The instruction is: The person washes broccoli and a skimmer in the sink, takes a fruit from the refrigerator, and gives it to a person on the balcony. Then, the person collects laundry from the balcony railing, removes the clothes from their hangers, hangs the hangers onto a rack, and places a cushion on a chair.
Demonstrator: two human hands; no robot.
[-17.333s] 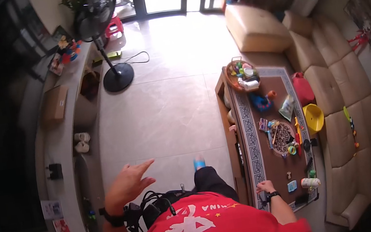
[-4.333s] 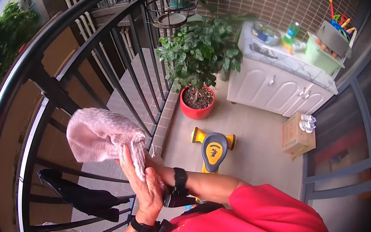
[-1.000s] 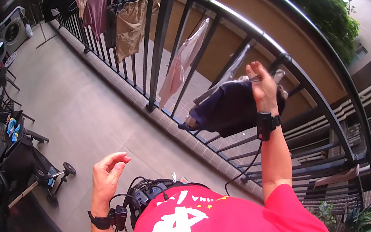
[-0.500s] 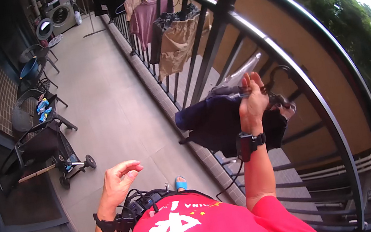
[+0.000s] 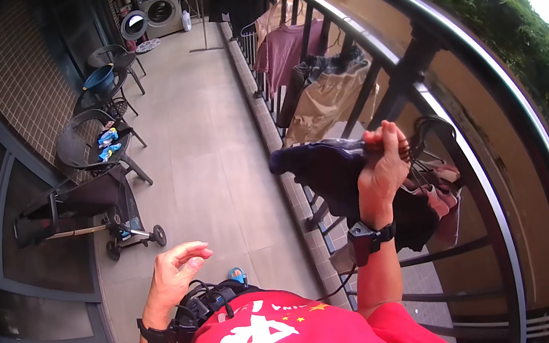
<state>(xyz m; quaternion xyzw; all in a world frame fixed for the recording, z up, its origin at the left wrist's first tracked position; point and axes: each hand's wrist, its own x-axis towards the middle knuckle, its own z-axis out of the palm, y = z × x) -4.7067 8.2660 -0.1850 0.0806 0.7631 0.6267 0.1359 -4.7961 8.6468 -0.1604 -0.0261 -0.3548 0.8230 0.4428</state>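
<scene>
My right hand is wrapped round the upper parts of several clothes hangers, beside the balcony railing. Their dark hooks stick out past my fingers. Dark clothes hang bunched from them on both sides of my wrist, and a pinkish garment shows at the right. How many hangers there are is hidden by the cloth and my fingers. My left hand hovers in front of my waist with nothing in it, fingers loosely curved and the thumb apart.
The railing runs along the right, with a mauve top and tan shorts hanging on it. To the left stand a folded cart, a chair and a blue basin. A washing machine stands at the far end.
My view has turned left, so the chairs, cart and washing machine sit further right. The hangers and clothes have swung in my right hand, showing more pinkish cloth. My left hand has hardly moved.
</scene>
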